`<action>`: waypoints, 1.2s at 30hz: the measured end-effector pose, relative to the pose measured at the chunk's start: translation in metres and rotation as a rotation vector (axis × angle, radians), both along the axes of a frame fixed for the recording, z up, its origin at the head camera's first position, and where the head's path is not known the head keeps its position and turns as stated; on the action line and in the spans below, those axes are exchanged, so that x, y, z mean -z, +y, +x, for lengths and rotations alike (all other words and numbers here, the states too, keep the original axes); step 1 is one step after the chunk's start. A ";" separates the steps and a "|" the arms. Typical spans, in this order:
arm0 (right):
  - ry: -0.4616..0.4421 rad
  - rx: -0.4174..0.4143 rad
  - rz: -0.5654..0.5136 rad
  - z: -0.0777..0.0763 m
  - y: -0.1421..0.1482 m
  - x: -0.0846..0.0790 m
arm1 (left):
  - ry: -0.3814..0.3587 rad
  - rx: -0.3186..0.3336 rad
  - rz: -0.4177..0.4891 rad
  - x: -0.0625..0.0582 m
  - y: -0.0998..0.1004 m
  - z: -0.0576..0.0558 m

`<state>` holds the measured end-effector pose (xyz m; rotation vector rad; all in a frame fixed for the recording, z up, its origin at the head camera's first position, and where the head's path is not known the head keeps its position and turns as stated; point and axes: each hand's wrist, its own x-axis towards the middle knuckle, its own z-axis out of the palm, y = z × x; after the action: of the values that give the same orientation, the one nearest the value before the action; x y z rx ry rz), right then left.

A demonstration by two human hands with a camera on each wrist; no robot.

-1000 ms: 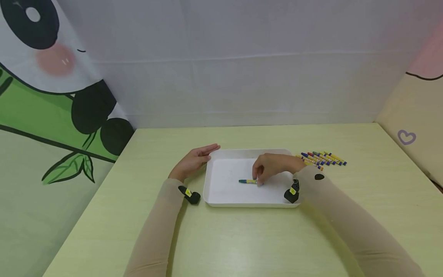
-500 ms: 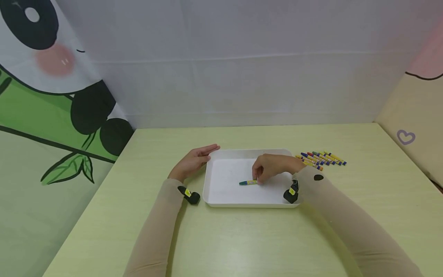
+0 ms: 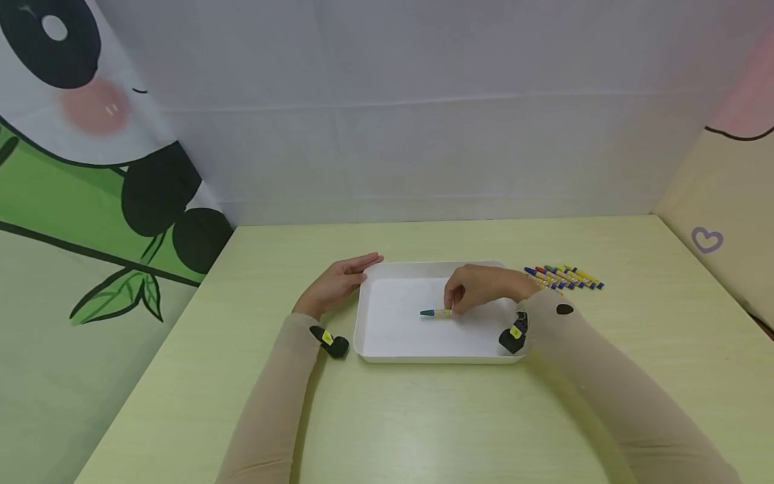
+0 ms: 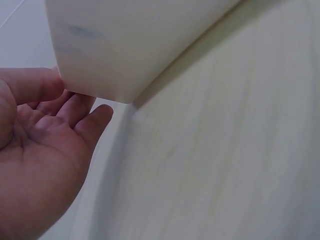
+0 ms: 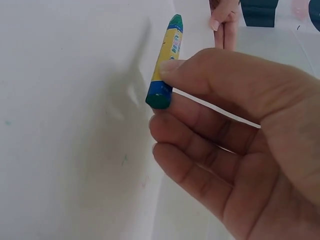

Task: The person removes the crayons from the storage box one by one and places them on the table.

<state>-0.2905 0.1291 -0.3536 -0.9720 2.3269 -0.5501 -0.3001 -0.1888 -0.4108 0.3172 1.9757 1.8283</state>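
My right hand [image 3: 480, 289] pinches a green crayon [image 5: 169, 50] with a yellow and blue wrapper between thumb and fingers, near its blue-banded end. The crayon's green tip points left over the white tray [image 3: 393, 339]. Its shadow falls on the tray beside it in the right wrist view. My left hand [image 3: 334, 284] holds the tray at its far left corner. The thumb [image 4: 40, 84] is at the rim, and the other fingers reach along the far side, partly hidden behind the corner in the left wrist view.
Several crayons [image 3: 571, 277] with yellow wrappers lie in a slanted row on the pale wooden table [image 3: 423, 417], right of the tray, partly hidden by my right wrist. A white cloth wall [image 3: 387, 154] rises behind the table. Printed panels flank it.
The crayon and my right hand shift slightly toward me, then slightly away and to the right over the tray. My left hand stays at the tray's corner.
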 end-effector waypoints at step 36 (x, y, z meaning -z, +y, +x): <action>0.121 0.242 -0.072 0.005 0.070 -0.019 | -0.021 0.000 0.031 0.000 -0.001 0.001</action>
<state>-0.2853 0.1992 -0.3349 -0.7781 2.5688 -0.6920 -0.2990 -0.1899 -0.4105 0.3064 1.9348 1.8558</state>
